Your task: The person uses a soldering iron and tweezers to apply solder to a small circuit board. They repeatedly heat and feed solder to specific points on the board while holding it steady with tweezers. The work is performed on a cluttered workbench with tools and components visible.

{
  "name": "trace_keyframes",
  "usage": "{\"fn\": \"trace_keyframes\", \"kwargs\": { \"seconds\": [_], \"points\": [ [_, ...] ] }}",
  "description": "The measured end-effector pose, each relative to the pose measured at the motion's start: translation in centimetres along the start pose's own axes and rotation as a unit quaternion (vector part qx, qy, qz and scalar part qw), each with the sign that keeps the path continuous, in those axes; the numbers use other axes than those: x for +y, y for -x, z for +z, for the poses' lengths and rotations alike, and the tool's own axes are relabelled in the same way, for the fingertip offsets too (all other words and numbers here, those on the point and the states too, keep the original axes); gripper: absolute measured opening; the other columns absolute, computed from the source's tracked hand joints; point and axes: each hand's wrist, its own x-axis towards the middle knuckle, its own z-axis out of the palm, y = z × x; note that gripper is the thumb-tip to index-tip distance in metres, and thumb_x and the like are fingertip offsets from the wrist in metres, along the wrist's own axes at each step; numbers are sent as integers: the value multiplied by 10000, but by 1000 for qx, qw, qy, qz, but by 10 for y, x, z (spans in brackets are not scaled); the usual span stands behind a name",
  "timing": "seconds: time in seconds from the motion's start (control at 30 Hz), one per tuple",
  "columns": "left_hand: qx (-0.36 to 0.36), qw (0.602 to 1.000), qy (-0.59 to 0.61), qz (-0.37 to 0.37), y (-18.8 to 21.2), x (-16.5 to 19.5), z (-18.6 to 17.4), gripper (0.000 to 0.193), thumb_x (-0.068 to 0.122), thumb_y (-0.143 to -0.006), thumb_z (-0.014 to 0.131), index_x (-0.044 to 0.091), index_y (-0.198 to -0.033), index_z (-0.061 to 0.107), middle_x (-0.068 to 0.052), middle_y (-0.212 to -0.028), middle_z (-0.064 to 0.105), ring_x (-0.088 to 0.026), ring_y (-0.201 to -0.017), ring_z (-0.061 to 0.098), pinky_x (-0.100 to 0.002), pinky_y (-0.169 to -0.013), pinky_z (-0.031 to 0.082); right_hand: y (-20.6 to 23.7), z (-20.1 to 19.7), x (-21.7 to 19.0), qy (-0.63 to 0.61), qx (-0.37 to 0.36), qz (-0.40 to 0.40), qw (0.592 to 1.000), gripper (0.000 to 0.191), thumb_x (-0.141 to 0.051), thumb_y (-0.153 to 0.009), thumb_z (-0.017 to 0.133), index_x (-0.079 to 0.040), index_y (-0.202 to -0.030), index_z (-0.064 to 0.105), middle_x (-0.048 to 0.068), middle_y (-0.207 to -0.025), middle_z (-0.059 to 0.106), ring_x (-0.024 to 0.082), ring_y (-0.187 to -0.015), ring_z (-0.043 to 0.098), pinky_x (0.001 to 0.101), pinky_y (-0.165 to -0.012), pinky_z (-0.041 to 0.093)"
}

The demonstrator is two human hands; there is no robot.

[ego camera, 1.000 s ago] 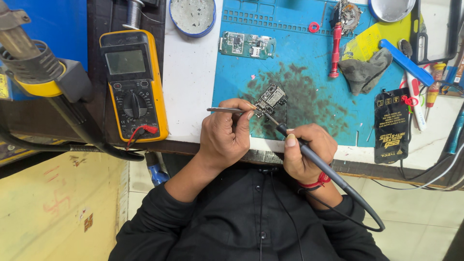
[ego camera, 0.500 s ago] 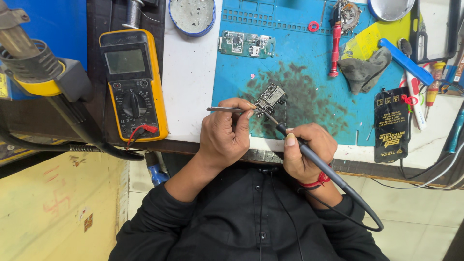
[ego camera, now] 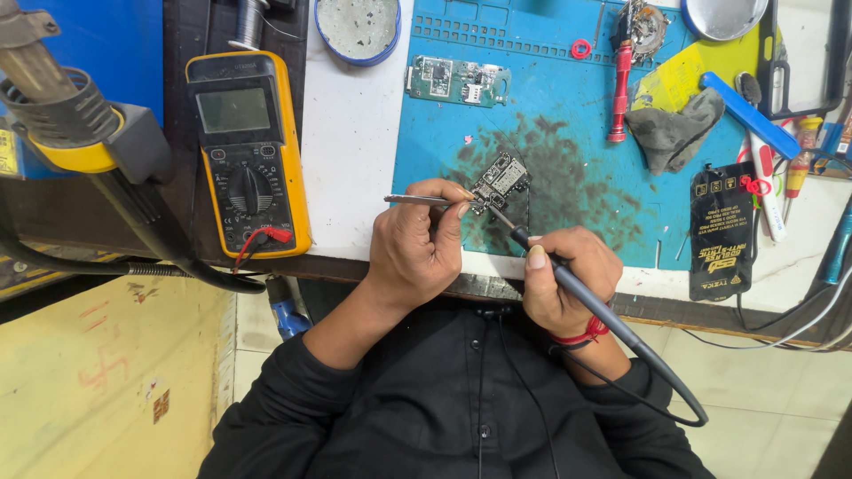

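Working left to right across the bench, seen from above.

Hot-air handle: grey and yellow hot-air tool [ego camera: 67, 120] at 9 o'clock of the frame, its black hose running down toward 7 o'clock.
Meter: yellow digital multimeter [ego camera: 250, 151] lying flat just right of it, a red probe plug at its lower edge.
Tin: round blue-rimmed tin [ego camera: 358, 27] at 11 o'clock, half cut off by the frame.
Left hand: left hand [ego camera: 417, 244] curled closed, thumb and forefinger pinched on metal tweezers [ego camera: 417, 200]; the tweezer tips point toward 3 o'clock and meet the board's left edge.
Board: small dark circuit board [ego camera: 501, 177] lying on the stained patch of the blue work mat [ego camera: 550, 98], at 12 o'clock from both hands, between the two tool tips.
Spare board: green circuit board [ego camera: 457, 80] further up the mat, at 11 o'clock from the dark one, well apart.
Right hand: right hand [ego camera: 568, 279] wrapped shut around a black soldering iron [ego camera: 541, 257], pen-style; the tip points toward 11 o'clock and touches the dark board's lower edge; the cable trails toward 5 o'clock.
Screwdriver: red screwdriver [ego camera: 619, 93] upright on the mat at 1 o'clock.
Cloth: grey rag [ego camera: 674, 133] to its right.
Pouch: black printed pouch [ego camera: 721, 231] at 3 o'clock, off the mat's edge.
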Motion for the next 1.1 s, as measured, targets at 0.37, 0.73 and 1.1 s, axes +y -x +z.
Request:
{"fn": "trace_keyframes", "kwargs": {
  "seconds": [0.37, 0.73, 1.1],
  "points": [
    [0, 1000, -4, 3, 0, 0, 0, 125, 16, -1018, 666, 31, -1095, 568, -71, -977, 727, -153, -702, 707, -282, -624, 550, 0, 0, 1, -1, -3, -4, 1000, 91, -83, -967, 653, -8, -922, 628, 102, -758, 621, 240, -659, 603, 315, -586, 447],
    [1, 1000, 6, 7, -1, 0, 0, 131, 12, -1022, 664, 30, -1104, 564, -68, -981, 728, -145, -706, 708, -272, -619, 548, -2, 0, 1, -2, -5, -11, 1000, 92, -86, -964, 653, -6, -927, 626, 102, -763, 629, 237, -654, 597, 315, -581, 442],
    [0, 1000, 3, 9, 1, -2, 0, 135, 3, -1014, 667, 30, -1096, 564, -68, -968, 724, -138, -680, 692, -272, -607, 538, 7, 0, 7, -27, 26, 5, 999, 97, -101, -970, 630, -7, -954, 609, 107, -814, 634, 211, -672, 600, 294, -590, 447]
  ]
}}
